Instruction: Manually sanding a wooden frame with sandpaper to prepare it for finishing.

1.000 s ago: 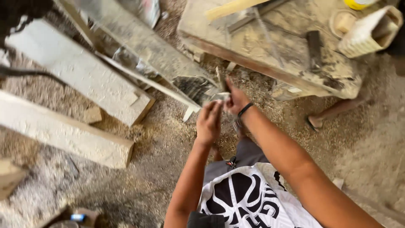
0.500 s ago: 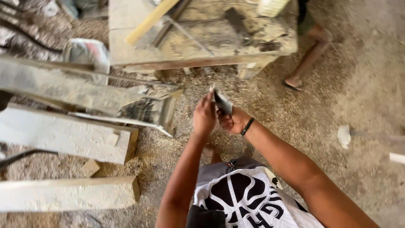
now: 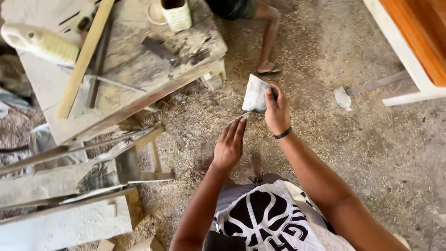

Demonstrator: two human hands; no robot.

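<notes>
Since half a second ago my view has swung right and the sheet is unfolded. My right hand pinches its edge above the sawdust floor; left hand open, fingertips at its lower corner. It looks light and floppy, best held by an edge.

Dusty workbench bears a wooden strip; sawdust covers the floor.
</notes>
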